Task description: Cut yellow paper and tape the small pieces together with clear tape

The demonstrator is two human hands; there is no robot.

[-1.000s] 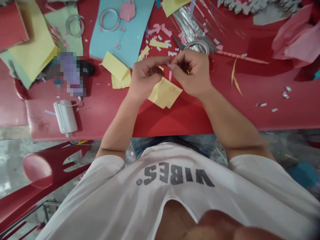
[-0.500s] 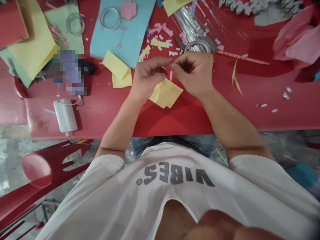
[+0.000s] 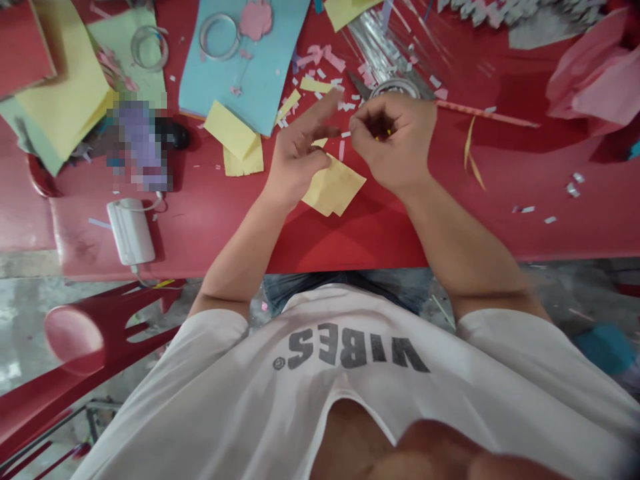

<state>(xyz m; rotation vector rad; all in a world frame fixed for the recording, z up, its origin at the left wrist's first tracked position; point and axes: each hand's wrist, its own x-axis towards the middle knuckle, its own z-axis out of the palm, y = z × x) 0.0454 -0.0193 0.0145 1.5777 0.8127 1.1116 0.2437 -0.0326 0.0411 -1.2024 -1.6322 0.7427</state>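
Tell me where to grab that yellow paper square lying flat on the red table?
Pinch the yellow paper square at its near corner, coming in over the near edge of the red table. That corner lies bare and pointed, while the far edge is hidden. The paper lies flat, so slide a fingernail under first.

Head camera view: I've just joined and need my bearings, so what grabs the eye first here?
Two bare hands sit close together mid-frame over a yellow paper on the red table: the left hand is open, the right hand curled shut on something too small to tell. Behind them a blue sheet lies beside paper scraps, and crumpled pink paper fills the far right corner.
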